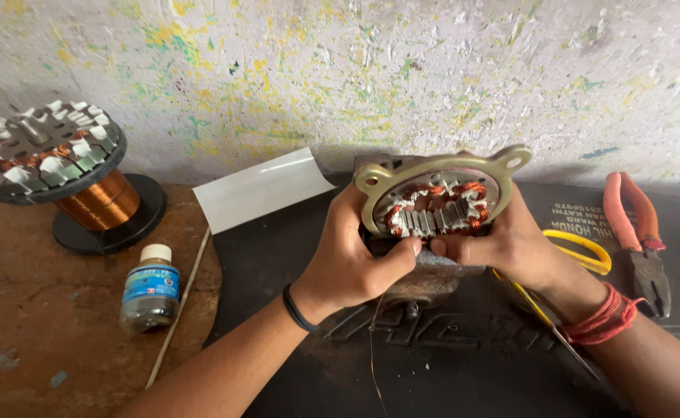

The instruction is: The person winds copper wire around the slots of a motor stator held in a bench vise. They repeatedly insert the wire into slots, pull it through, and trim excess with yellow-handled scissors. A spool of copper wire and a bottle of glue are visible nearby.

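Both my hands hold a round metal motor stator (439, 203) with copper windings inside a brass-coloured ring, tilted towards me on a metal block (430, 280). My left hand (354, 259) grips its left side, thumb pressed at the lower edge of the steel teeth. On the right side my right hand (510, 249) grips it, fingers meeting the left thumb at that edge. A thin copper wire (372, 340) trails down from under the stator across the black mat (448, 356).
A copper wire spool (96, 200) with a second stator (42, 147) on top stands at the left. A small bottle (149, 288), a thin stick (177, 310) and a white sheet (262, 187) lie nearby. Orange-handled pliers (638, 232) and yellow-handled scissors (580, 249) lie at the right.
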Available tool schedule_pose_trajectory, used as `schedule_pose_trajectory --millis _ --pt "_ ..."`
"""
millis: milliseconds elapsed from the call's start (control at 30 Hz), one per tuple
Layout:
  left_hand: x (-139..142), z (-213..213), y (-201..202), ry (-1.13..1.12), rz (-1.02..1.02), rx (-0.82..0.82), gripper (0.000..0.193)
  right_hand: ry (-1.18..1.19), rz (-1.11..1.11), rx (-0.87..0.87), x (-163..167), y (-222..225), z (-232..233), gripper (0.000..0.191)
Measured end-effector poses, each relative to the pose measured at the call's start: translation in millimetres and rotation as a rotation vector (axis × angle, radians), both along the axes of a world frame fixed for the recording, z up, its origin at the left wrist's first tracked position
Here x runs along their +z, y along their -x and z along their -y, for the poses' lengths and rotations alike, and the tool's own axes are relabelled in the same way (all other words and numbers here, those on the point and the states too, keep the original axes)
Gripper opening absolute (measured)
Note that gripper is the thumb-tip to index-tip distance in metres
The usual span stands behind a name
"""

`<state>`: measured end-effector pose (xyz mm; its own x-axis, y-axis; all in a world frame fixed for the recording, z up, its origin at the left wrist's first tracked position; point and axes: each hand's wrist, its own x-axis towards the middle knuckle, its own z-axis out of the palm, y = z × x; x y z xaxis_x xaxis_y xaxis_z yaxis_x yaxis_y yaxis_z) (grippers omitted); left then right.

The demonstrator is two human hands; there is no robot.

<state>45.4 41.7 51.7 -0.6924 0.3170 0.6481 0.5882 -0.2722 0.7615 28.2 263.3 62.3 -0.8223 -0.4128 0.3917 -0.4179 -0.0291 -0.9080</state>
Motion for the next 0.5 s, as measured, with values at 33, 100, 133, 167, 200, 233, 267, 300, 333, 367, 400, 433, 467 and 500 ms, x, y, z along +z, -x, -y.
schedule_pose_trajectory --millis 33,100,133,167,200,233,267,300,333,367,400,433,467,500 --pt "1 0 1 0.003 -0.013 0.008 0.038 -0.024 -0.004 0.014 2 1 0 0.074" --pt "2 -1 2 0.005 -0.033 0.031 0.032 0.025 0.008 -0.047 1 0 2 0.076" --pt "2 -1 4 0.006 -0.026 0.029 0.034 0.052 0.016 -0.075 -2 -1 3 0.077" --pt "1 -2 5 0.006 -0.017 0.026 0.036 0.044 0.007 -0.076 -5 -1 4 0.072" --pt "0 -3 7 0.005 -0.008 0.022 0.039 0.035 -0.001 -0.079 -8 -1 2 0.067" --pt "-2 -3 9 0.004 -0.002 0.02 0.038 0.024 -0.004 -0.086 -12 -3 0 0.061" --pt "-4 -4 10 -0.003 0.005 0.022 0.037 0.029 0.011 -0.093 -16 -4 -3 0.058" --pt "-5 -5 12 -0.004 0.004 0.028 0.036 0.039 0.019 -0.096 -20 -3 -5 0.054" --pt "-7 -6 14 -0.012 -0.002 0.027 0.034 0.054 0.027 -0.098 -24 -2 -7 0.051" --pt "-8 -7 14 -0.019 -0.004 0.023 0.032 0.042 0.024 -0.102 -28 -1 -8 0.048" --pt "-10 -9 13 -0.026 -0.004 0.014 0.03 0.031 0.023 -0.11 -31 0 -10 0.046" --pt "-10 -11 12 -0.014 0.008 0.029 0.031 0.016 0.02 -0.121 -34 0 -12 0.043" --pt "-10 -13 12 -0.004 0.017 0.043 0.032 0.008 0.014 -0.133 -36 0 -14 0.041" --pt "-10 -13 12 0.004 0.024 0.055 0.033 0.0 0.005 -0.146 -38 0 -13 0.04"
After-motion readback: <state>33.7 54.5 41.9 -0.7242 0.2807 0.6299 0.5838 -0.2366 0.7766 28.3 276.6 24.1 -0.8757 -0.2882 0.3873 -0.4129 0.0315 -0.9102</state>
